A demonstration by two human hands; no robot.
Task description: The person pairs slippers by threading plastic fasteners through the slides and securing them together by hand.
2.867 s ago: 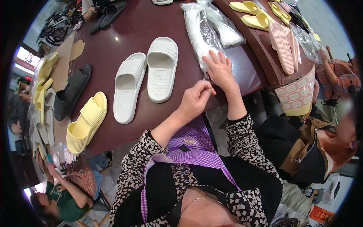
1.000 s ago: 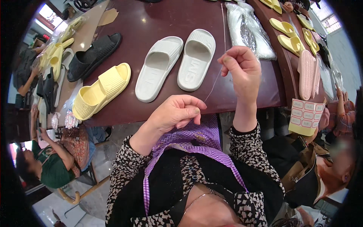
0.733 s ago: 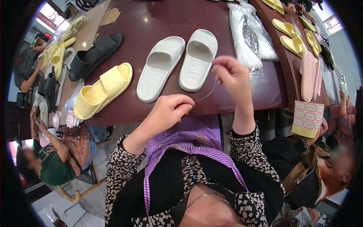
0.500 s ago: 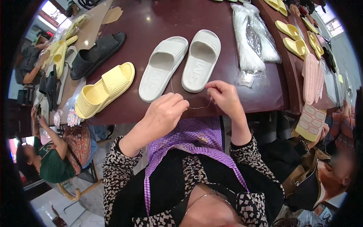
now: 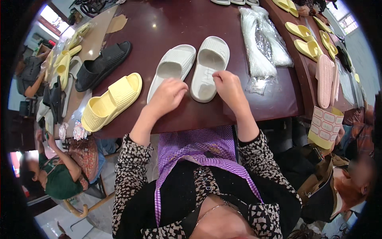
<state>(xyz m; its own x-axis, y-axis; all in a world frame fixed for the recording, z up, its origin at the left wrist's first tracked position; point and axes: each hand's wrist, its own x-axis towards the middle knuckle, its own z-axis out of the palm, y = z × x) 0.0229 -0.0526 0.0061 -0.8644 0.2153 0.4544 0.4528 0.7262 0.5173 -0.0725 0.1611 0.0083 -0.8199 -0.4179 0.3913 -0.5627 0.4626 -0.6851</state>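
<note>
Two light grey slide slippers lie side by side in front of me on the dark red table. The left slipper (image 5: 175, 57) is partly covered by my left hand (image 5: 168, 95), whose fingers are closed over its heel end. My right hand (image 5: 229, 85) is pinched at the right edge of the right slipper (image 5: 211, 65), by its heel. What either pinch holds is too thin or hidden to make out. A yellow slipper (image 5: 113, 99) and a black slipper (image 5: 105, 63) rest to the left of the grey pair.
Bundles of thin clear strands in plastic (image 5: 260, 47) lie right of the pair. Yellow slippers (image 5: 308, 49) and a pink slipper (image 5: 325, 81) line the right-hand table. A person on the right holds a label sheet (image 5: 325, 126); another person in green (image 5: 61, 179) sits at the left.
Both hands have moved forward, away from my body, over the slippers' heel ends. The thin strand seen between my hands earlier no longer shows.
</note>
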